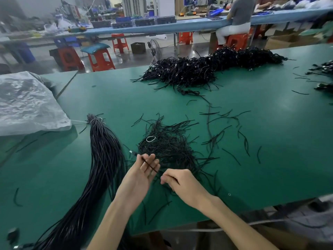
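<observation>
Two bare hands work low in my view, at about 6 o'clock, over a green table (270, 141). My remote view shows the left hand (142, 170) with its fingers almost straight and slightly spread. A thin black cord (149, 166) lies slantwise across them, and I cannot tell whether the thumb presses it. Just past the fingertips, towards 10 o'clock, sits a small silver-tipped plug (131, 152); I cannot tell if it belongs to that cord. The right hand (180, 181) lies just beside the left, at its 4 o'clock. Its fingers are curled in, and thumb and forefinger pinch a black strand at the fingertips.

At 12 o'clock from both hands, touching them, spreads a loose pile of short black strands (167, 150), with a small white ring (151, 139) lying on top. At 9 o'clock a thick bundle of long black cables (104, 159) is tied at its far end and trails off towards 7 o'clock. A crumpled clear plastic bag (27, 103) rests at 10 o'clock. A big heap of coiled black cables (198, 69) lies well apart at 1 o'clock. Beyond the table stand orange stools (100, 59), and a seated person (237, 18) faces another bench.
</observation>
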The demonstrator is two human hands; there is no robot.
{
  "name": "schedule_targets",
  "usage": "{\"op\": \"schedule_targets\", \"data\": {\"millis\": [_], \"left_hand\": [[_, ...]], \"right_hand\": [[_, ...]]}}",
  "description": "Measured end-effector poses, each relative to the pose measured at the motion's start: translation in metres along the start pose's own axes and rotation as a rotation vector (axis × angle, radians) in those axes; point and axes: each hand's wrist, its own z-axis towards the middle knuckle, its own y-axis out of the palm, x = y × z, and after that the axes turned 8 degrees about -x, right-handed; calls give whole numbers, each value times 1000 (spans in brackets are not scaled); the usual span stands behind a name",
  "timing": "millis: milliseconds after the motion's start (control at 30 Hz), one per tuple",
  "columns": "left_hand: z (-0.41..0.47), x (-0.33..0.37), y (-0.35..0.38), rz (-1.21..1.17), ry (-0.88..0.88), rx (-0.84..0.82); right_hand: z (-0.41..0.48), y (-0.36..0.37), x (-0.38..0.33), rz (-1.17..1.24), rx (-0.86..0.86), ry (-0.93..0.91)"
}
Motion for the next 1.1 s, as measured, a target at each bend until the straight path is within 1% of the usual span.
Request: {"op": "schedule_targets", "data": {"millis": [100,167,300,367,400,467,500,533,567,600,633,667,700,733,767,800,833,900,933,1000,1100], "left_hand": [[0,2,-2,-130,14,-90],[-2,5,-6,-157,3,-163],[-5,10,-7,-90,29,-214],[-12,13,-6,11,62,-286],[-17,16,-6,103,74,-382],[-28,26,3,356,25,-700],[-32,29,9,495,-50,-873],[-34,30,14,643,-146,-1012],[-36,28,19,803,-241,-1085],[-35,22,23,966,-300,-1068],[-33,14,26,1116,-307,-977],[-30,4,26,1246,-288,-825],[-27,-5,25,1302,-258,-656],[-23,-12,23,1256,-202,-506],[-19,-17,19,1152,-123,-386],[-17,-19,16,1061,-47,-300],[-14,-19,13,1001,14,-249],[-12,-21,9,916,85,-234],[-11,-25,8,856,89,-236],[-12,-32,9,675,45,-234],[-15,-38,11,417,2,-246]], "right_hand": [[-1,-2,3,-44,-21,47],[-1,-5,6,-106,-23,50],[0,-7,12,-97,-30,63],[1,-11,15,-79,-18,79],[2,-14,16,-71,-3,85],[7,-25,15,-75,25,107],[11,-31,13,-79,29,129],[15,-37,10,-87,23,145],[19,-41,6,-96,21,148],[23,-45,0,-101,25,143],[27,-47,-7,-96,35,134],[31,-48,-14,-72,51,125],[34,-48,-21,-32,66,117],[36,-48,-27,12,79,107],[38,-47,-32,53,94,94],[38,-46,-35,93,111,79],[38,-45,-37,138,127,60],[35,-42,-38,189,156,25],[34,-40,-39,185,176,12],[32,-35,-40,208,215,-24],[29,-34,-42,322,279,-44]]}}
